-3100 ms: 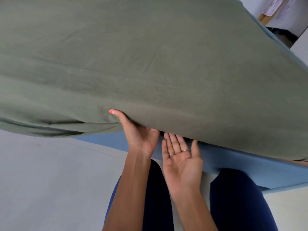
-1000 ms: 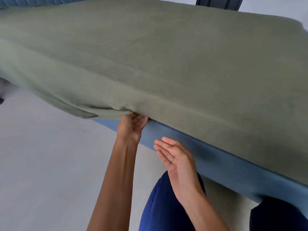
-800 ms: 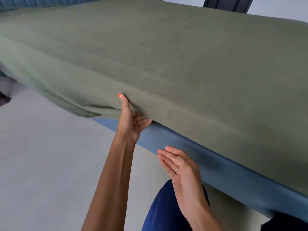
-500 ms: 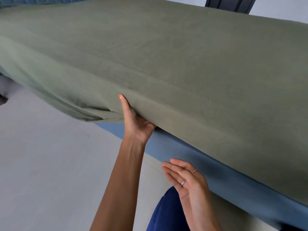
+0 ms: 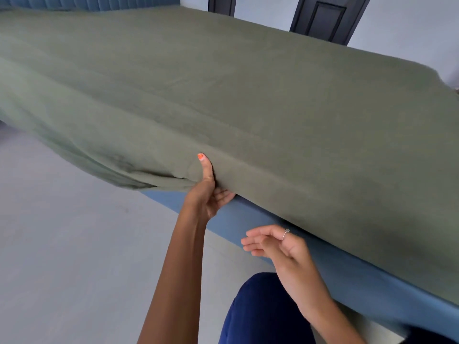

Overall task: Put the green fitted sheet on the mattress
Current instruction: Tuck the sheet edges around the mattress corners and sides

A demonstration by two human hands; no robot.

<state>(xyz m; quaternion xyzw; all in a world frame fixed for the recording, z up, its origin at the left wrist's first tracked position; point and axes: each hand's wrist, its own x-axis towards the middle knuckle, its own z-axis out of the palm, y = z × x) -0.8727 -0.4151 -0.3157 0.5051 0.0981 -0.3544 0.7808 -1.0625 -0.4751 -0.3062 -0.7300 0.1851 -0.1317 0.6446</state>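
The green fitted sheet (image 5: 236, 95) covers the whole top and near side of the mattress, which is hidden under it. My left hand (image 5: 207, 192) grips the sheet's lower edge at the near side, thumb pressed up on the cloth and fingers tucked beneath it. Left of that hand the hem hangs loose in folds (image 5: 119, 170) below the mattress line. My right hand (image 5: 278, 247) hovers free in front of the blue bed base (image 5: 335, 264), fingers loosely curled, holding nothing.
A pale grey floor (image 5: 74, 244) lies to the left of the bed. A blue padded headboard (image 5: 87, 1) stands at the far left end. Dark doors (image 5: 323, 18) sit in the wall behind the bed. My knee in dark blue trousers (image 5: 260, 314) is near the base.
My left hand has slid a little right along the hem and keeps its grip. My right hand has dropped away from the mattress edge and curled its fingers loosely.
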